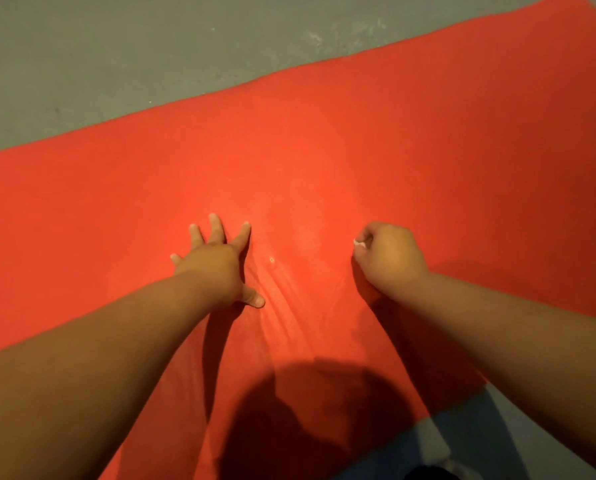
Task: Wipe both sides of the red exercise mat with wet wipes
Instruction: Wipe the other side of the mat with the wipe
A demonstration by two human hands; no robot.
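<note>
— Where does the red mat lie?
— Flat on the floor under both hands, long axis running lower left to upper right.
— And the hands?
— The left hand presses it, fingers spread apart. The right hand has its fingers curled tight round a white wet wipe. The rippled patch lies to its left, probably the next stroke.

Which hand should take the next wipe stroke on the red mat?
Right, likely. The right hand already grips a white wet wipe low over the flat red exercise mat. The left hand lies flat on the mat, fingers spread, holding nothing, so it suits bracing.
</note>
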